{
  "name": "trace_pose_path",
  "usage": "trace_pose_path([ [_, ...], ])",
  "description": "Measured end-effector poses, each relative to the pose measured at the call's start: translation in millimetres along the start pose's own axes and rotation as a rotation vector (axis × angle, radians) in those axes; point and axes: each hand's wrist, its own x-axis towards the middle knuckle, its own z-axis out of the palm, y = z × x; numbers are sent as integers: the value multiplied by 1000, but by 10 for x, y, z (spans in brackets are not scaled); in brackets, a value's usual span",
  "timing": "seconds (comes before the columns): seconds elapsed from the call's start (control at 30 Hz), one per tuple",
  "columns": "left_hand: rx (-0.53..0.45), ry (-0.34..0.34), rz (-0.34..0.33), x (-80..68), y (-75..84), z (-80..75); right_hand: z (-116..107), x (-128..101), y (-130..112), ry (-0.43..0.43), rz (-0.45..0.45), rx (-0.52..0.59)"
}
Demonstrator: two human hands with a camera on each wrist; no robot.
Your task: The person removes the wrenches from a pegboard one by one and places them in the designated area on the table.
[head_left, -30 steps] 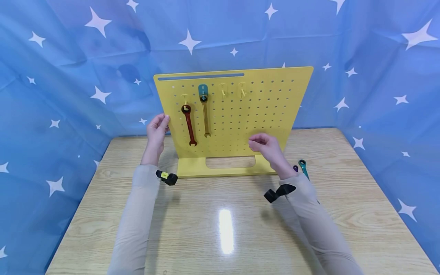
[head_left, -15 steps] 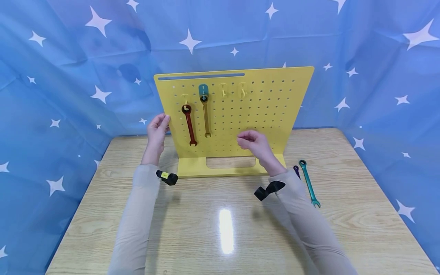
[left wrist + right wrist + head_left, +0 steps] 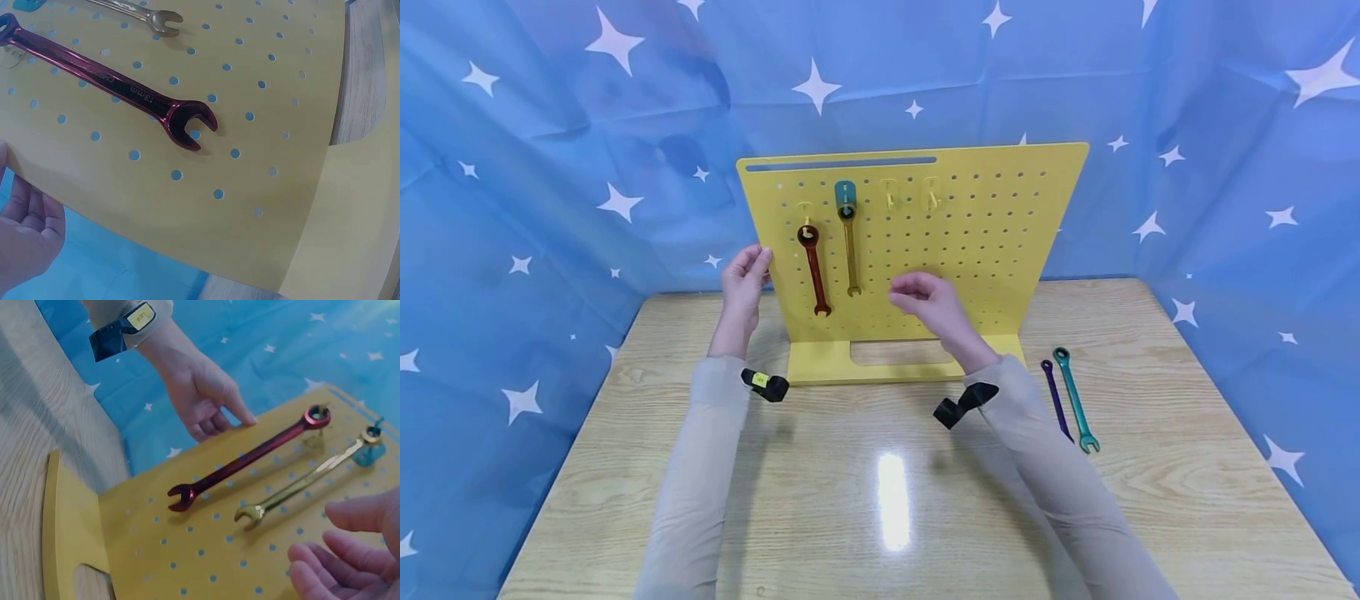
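Where star-printed blue cloth hangs, wooden table

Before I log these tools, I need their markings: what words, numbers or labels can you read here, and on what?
"13mm": on the shank of the red wrench, near its open end; a marking beside it is too blurred to read.
Yellow tag on the left wrist strap: print too small to read.
Gold wrench, purple wrench, teal wrench: nothing legible.

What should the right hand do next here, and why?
Probably reach on to the gold wrench and pinch its shaft. The right hand is empty, hovering just right of that wrench's open end, while the left hand steadies the pegboard edge.
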Motion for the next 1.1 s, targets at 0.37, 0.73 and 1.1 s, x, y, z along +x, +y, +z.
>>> trace_pose_path([
  [0.37, -9, 2, 6, -9, 9, -3, 191, 197, -132, -28, -29, 6],
  [0.73, -8, 5, 4, -9, 10, -11, 333, 332, -300, -23, -27, -28],
  [1.1, 4, -3, 0, -11, 24, 4, 433, 451, -336, -9, 2, -29],
])
